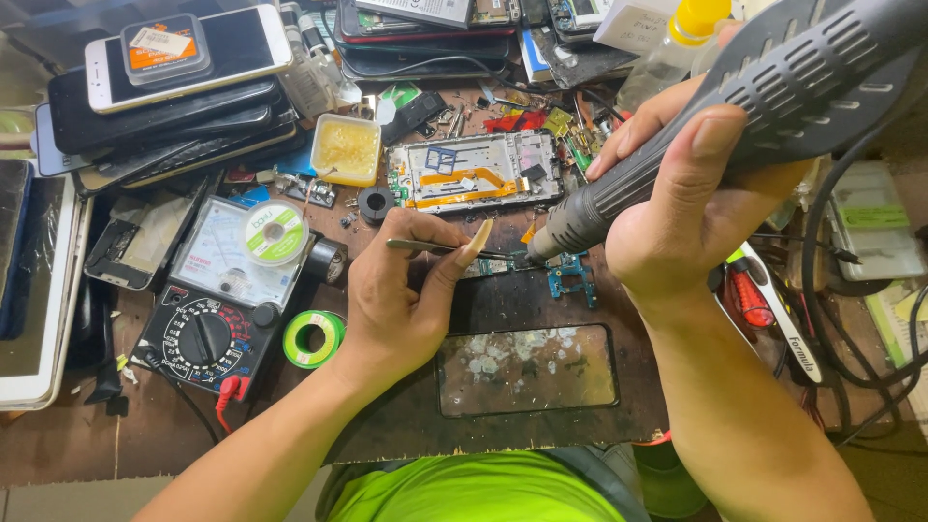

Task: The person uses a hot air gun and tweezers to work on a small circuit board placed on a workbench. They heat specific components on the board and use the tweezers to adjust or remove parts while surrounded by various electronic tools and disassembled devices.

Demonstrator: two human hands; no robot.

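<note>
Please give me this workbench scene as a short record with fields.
Left hand: holds tweezers pointed at a small circuit board
Right hand: grips a grey hot-air tool, nozzle aimed at the board
Behind: opened phone frame
Left side: analog multimeter, green tape roll, stacked phones

A small dark tin point(165, 48) with an orange-and-white label lies on a white phone point(242, 43) atop the stack of dark phones at upper left. A white-framed tablet screen point(29, 280) lies at the left edge. The multimeter point(208, 304) shows a pale dial face, with a solder reel point(275, 233) bearing a green-and-white round label on it. A cracked dark screen glass point(527, 369) lies near the counter's front edge.
</note>
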